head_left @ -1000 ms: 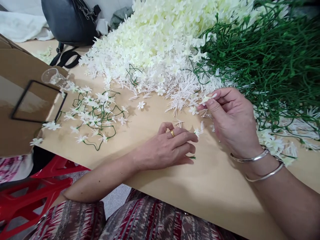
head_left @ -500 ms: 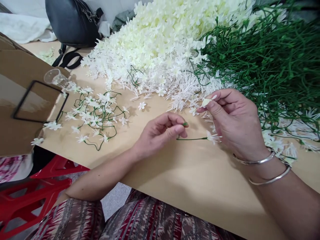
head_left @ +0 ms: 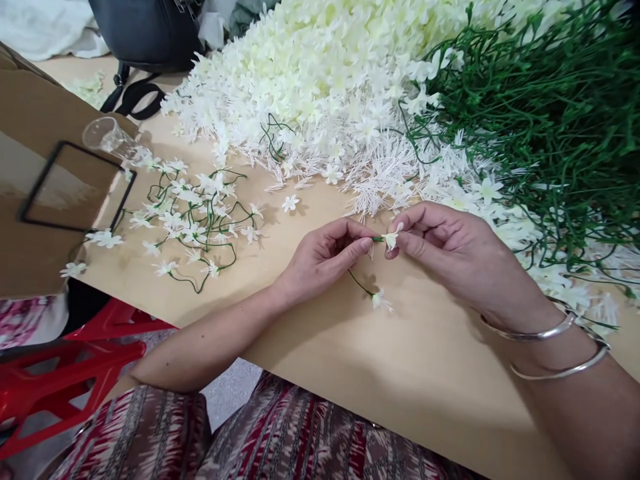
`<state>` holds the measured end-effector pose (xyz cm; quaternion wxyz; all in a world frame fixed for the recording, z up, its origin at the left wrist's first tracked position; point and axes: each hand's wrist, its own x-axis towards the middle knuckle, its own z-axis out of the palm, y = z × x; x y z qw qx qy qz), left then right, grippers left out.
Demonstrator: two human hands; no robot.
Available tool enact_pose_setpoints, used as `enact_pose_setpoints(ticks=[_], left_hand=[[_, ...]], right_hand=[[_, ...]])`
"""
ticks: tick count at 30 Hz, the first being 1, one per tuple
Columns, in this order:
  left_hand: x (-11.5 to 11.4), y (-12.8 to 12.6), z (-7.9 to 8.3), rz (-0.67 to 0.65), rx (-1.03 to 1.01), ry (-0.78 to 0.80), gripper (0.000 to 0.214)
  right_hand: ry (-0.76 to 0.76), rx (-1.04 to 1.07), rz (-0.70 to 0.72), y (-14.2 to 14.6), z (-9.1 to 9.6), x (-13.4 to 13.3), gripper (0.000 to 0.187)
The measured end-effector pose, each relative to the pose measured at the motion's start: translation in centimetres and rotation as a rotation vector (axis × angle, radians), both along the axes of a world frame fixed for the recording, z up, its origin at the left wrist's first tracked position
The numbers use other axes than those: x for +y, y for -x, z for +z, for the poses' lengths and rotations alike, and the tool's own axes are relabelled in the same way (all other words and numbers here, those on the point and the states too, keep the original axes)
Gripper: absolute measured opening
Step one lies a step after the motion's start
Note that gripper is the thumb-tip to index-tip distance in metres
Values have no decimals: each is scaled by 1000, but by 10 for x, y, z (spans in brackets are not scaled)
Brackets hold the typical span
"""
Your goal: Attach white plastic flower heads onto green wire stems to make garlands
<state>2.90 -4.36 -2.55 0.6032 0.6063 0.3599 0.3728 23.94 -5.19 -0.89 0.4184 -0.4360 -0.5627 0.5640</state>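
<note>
— Far left, around nine o'clock?

— Brown cardboard box (head_left: 45, 133), with a clear plastic cup (head_left: 103, 137) lying on its side at the box's edge. Lower, toward eight o'clock, a red plastic stool (head_left: 60, 360). Just right of the box, on the tan table (head_left: 400, 393), a loose tangle of finished sprigs (head_left: 193, 223), green wire with white blooms.

— And at centre?

— There, left hand (head_left: 325, 257), thumb and forefinger pinched shut on the tip of a thin green stem (head_left: 361, 285). Rest of that stem drooping toward six o'clock, ending in one white bloom close above the table. Meeting the pinched tip from three o'clock, a small white flower (head_left: 391, 239), gripped between thumb and forefinger of the right hand (head_left: 460, 257), other fingers loosely curled. Two silver bangles (head_left: 545, 331) on that wrist.

— Beyond the hands?

— From eleven to one o'clock, a great heap of loose cream flowers (head_left: 340, 80). At two o'clock, a mound of bare green stems (head_left: 540, 120) overlapping it.

— Advice for joining flower and stem?

— Probably best: pinch close to the stem tip for stiffness. Line up the flower's centre squarely with it. Press straight on, without crushing or twisting petals. Rest both wrists on the table for steadiness.
</note>
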Motion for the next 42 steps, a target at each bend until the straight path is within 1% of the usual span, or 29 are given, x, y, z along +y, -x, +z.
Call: enact_pose_setpoints(ticks=[4,11,15,21,24,27,33,38,42], left_hand=[[0,0,-1,21,21,17,35],[0,0,-3,28,34,-13,37],[-1,0,-5,40,86,-68,39],[-6,0,-6,66,223,-224,34],[-7,0,-5,68,260,-249,32],[-8,0,-6,90,287,-274,31],[-7,1,-8,100,266,-252,32],[-8,0,-9,119,262,-261,35],[-7,-1,-9,117,235,-211,38]], right_hand=[[11,-1,-1,-2,1,1,17],[29,-34,14,-2,5,0,20],[13,-43,-3,1,3,-1,16],[18,-42,-43,5,-5,-3,15],[-5,-34,-57,7,-10,-4,14],[-3,-21,-41,8,-12,-4,15],[20,0,-28,11,-11,-4,18],[8,-5,-27,12,-13,-4,14],[-3,-26,-23,13,-13,-2,15]])
